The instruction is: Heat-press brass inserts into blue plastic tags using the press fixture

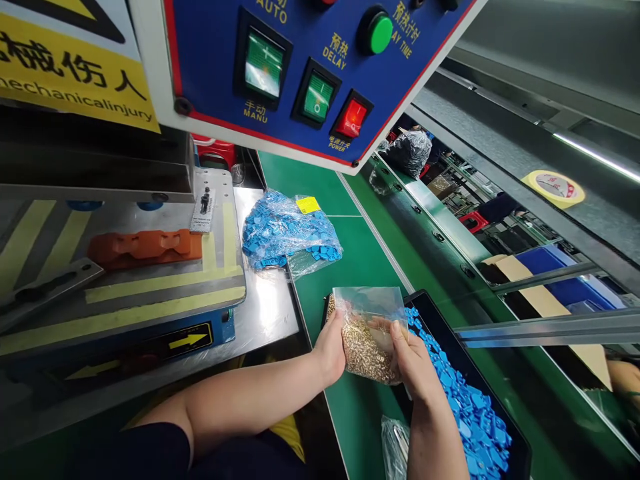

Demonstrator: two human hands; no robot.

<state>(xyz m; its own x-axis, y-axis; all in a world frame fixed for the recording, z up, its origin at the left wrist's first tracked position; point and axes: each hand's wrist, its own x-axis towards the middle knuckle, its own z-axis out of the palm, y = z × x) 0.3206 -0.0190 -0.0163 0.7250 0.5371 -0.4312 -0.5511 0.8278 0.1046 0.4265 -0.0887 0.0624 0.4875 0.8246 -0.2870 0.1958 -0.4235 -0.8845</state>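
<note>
Both of my hands hold a clear plastic bag (369,347) of small brass-coloured parts above the green table. My left hand (331,347) grips the bag's left side, thumb near its upper edge. On the right side, my right hand (413,357) pinches the plastic between thumb and fingers. The bag's top part is see-through and flat, with the parts gathered lower down. Just right of my right hand lies a black tray (520,443) with many blue plastic pieces (473,413). More brass parts (331,305) show at the bag's upper left.
A bag of blue parts (290,230) with a yellow label lies farther back on the green table (350,257). At left stands a machine with an orange fixture (145,248); its control box (300,80) hangs overhead. Clear plastic (395,447) lies near the front. Tape (555,187) rests upper right.
</note>
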